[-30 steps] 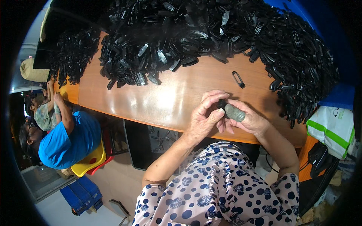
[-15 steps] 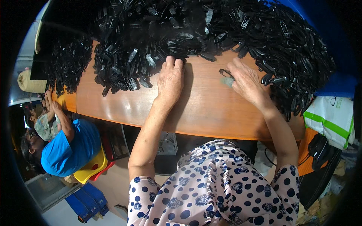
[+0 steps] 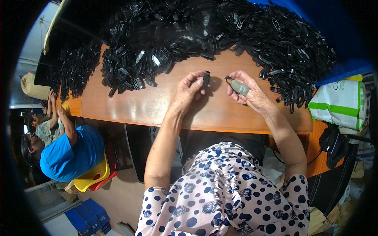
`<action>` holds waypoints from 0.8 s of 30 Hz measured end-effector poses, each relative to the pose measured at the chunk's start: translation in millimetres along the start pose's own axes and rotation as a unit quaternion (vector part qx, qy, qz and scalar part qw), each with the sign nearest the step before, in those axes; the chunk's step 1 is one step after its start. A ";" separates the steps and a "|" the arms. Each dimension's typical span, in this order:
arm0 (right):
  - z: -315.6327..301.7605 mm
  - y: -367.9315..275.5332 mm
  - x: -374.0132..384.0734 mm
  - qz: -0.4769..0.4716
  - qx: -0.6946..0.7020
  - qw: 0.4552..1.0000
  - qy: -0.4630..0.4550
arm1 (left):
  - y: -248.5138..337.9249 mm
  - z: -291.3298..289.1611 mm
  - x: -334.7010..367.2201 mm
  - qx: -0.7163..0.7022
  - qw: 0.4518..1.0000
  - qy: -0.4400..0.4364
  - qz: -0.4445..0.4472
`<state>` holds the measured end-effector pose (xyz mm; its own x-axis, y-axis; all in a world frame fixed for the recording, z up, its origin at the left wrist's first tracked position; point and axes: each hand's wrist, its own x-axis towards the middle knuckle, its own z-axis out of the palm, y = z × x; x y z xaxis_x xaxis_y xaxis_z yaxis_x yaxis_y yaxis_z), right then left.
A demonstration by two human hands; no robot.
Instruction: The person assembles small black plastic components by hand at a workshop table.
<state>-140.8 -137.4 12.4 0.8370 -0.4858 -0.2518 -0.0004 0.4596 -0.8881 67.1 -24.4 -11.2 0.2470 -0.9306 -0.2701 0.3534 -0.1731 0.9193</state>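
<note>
My left hand (image 3: 189, 89) pinches a small black plastic part (image 3: 206, 79) upright between thumb and fingers, just above the wooden table (image 3: 157, 106). My right hand (image 3: 249, 91) is a short way to its right and holds a small thin dark piece (image 3: 228, 78) at its fingertips; a grey fabric cot (image 3: 240, 87) covers one finger. The two hands are apart, above the table's near middle. A huge heap of similar black plastic parts (image 3: 220, 35) lies right behind them across the far side of the table.
A second heap of black parts (image 3: 75, 69) covers the table's left end. A person in a blue shirt (image 3: 69, 151) sits at the left on a yellow chair (image 3: 92, 177). A white and green bag (image 3: 340, 104) stands at the right, a black bag (image 3: 332, 145) below it.
Both hands have come back from the heap toward me, each now holding a small piece. Half a second ago they lay flat, reaching into the pile's edge.
</note>
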 end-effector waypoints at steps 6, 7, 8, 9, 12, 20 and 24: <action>16.3 -9.5 -21.4 0.016 0.063 0.998 -0.018 | -10.1 44.2 -31.0 -0.044 0.997 -0.065 0.016; 16.0 -9.8 -23.5 0.016 0.065 0.997 -0.030 | -9.7 47.5 -34.2 -0.024 0.998 -0.058 0.019; 15.1 -9.4 -26.2 0.014 0.065 0.997 -0.028 | -8.8 50.7 -36.5 -0.005 0.998 -0.050 0.022; 13.4 -8.6 -28.8 0.011 0.071 0.997 -0.035 | -8.7 51.7 -37.2 -0.004 0.998 -0.053 0.022; 6.6 -8.7 -35.9 0.016 0.067 0.996 -0.057 | -6.7 56.6 -39.3 0.187 0.963 -0.049 0.188; -6.1 -10.2 -41.6 0.063 0.055 0.988 -0.132 | 6.6 67.2 -51.3 0.356 0.883 -0.042 0.305; -5.3 -8.9 -40.0 0.098 -0.015 0.986 -0.131 | 11.5 68.3 -58.7 0.410 0.857 -0.037 0.311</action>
<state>-177.2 -126.0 28.3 0.9322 -0.1788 -0.3148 -0.1888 0.5020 -0.8440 -4.9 6.3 34.8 0.0896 -0.9379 0.3351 -0.5860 0.2224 0.7792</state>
